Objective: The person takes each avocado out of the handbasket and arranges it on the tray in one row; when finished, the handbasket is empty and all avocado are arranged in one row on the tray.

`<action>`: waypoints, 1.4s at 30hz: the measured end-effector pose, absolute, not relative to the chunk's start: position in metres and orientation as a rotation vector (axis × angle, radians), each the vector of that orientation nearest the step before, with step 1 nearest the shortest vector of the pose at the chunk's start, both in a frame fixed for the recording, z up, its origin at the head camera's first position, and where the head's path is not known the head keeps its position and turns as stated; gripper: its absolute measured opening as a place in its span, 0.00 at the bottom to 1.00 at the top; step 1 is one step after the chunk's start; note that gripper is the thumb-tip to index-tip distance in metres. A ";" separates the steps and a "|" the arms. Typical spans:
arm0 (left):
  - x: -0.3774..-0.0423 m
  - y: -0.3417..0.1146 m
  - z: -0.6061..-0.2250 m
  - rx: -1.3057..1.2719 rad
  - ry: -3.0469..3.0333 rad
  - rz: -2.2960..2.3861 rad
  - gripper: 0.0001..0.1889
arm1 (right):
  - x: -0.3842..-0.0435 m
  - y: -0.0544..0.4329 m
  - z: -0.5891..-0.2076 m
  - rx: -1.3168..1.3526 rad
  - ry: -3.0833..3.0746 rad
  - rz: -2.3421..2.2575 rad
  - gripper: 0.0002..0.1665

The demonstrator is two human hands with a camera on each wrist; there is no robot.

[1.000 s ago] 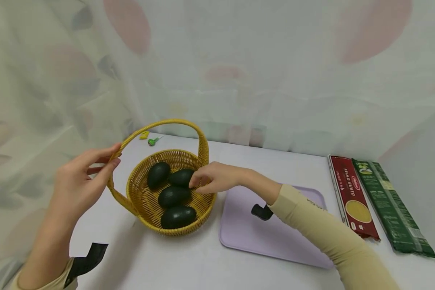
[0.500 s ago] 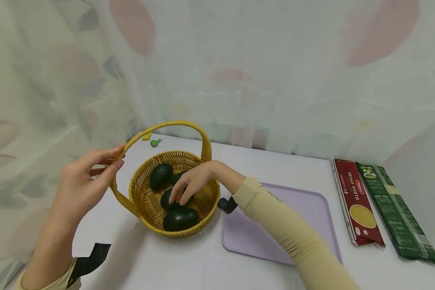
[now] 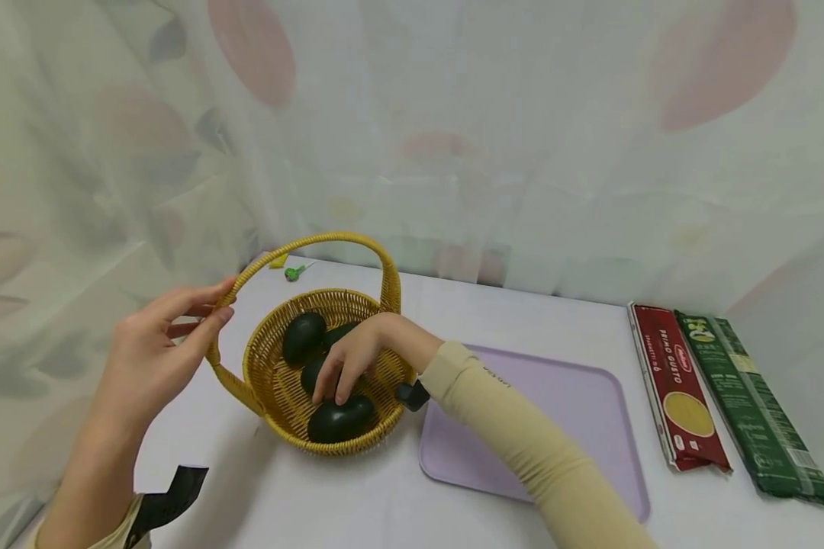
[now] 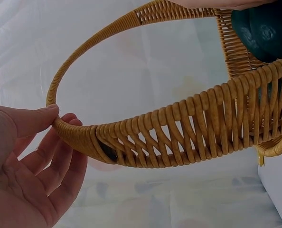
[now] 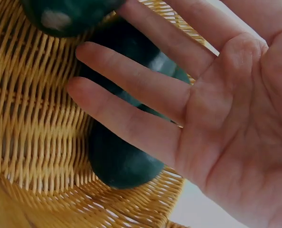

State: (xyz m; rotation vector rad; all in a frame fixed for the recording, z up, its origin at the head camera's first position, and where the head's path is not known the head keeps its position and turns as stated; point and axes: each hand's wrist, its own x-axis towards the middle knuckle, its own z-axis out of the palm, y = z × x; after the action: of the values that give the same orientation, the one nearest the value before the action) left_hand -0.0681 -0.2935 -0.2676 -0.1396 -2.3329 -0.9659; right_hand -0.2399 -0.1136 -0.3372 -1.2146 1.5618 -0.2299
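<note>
A yellow wicker basket [image 3: 275, 423] with a tall arched handle [image 3: 336, 237] holds several dark green avocados. My left hand [image 3: 154, 351] pinches the left side of the handle between thumb and fingers, as the left wrist view also shows. Inside the basket, my right hand [image 3: 357, 354] hangs fingers down, its fingertips at the front avocado [image 3: 343, 421]. That hand partly covers the middle avocado [image 3: 308, 376] and the one behind it [image 3: 336, 334]. Another avocado [image 3: 304, 339] lies at the back left. In the right wrist view the fingers [image 5: 131, 78] look fairly straight over the avocados.
Right of the basket lies a lilac tray [image 3: 590, 435], partly under the right sleeve. Further right are a red spaghetti pack [image 3: 676, 374] and a green pack [image 3: 755, 396]. Small green [image 3: 293, 273] and yellow [image 3: 278, 261] items lie behind the basket. A patterned curtain hangs behind.
My right hand has moved left and toward the front of the basket, from the right-hand avocados to the front one. The left hand keeps its grip on the handle.
</note>
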 end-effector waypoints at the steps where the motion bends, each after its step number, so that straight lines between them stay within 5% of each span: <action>1: -0.068 -0.294 -0.268 -0.138 -2.333 -0.968 0.19 | -0.239 -0.115 -0.339 -1.212 1.561 -0.222 0.27; 26: -0.068 -0.294 -0.268 -0.115 -2.326 -0.987 0.19 | -0.228 -0.129 -0.354 -1.300 1.588 0.019 0.47; 42: -0.068 -0.295 -0.268 -0.095 -2.342 -0.991 0.18 | -0.227 -0.130 -0.357 -1.287 1.608 -0.025 0.40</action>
State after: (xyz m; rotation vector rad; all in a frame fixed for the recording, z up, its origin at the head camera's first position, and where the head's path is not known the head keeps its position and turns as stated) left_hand -0.0679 -0.2949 -0.2676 -0.0949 -2.3418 -0.9905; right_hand -0.2270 -0.1299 -0.3572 -1.2875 1.6083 -0.0254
